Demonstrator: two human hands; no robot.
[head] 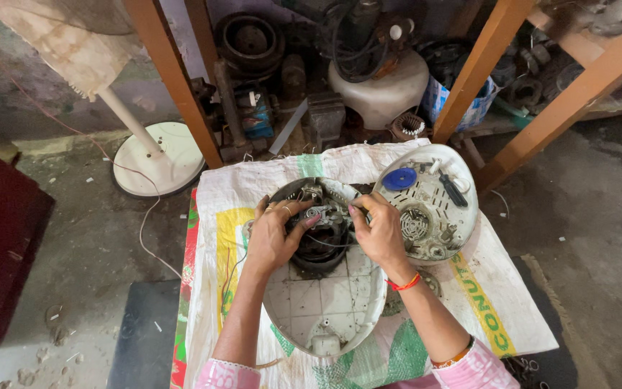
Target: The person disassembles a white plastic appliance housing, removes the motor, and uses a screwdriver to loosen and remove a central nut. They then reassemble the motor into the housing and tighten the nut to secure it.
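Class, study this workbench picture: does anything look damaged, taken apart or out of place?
Yes. The white appliance housing lies open, its dark motor exposed under the left hand and right hand. Its detached cover rests inside-up beside it, grimy, with a screwdriver lying in it. A white fan stand sits on the floor.

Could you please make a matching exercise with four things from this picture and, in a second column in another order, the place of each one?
Things:
1. left hand
2. blue round disc
3. white fan base
4. red thread band

Places:
A. on the floor, left of the sack
B. on the right wrist
C. on the motor's left side, inside the open white housing
D. on the detached white cover, upper right

Pairs: 1-C, 2-D, 3-A, 4-B
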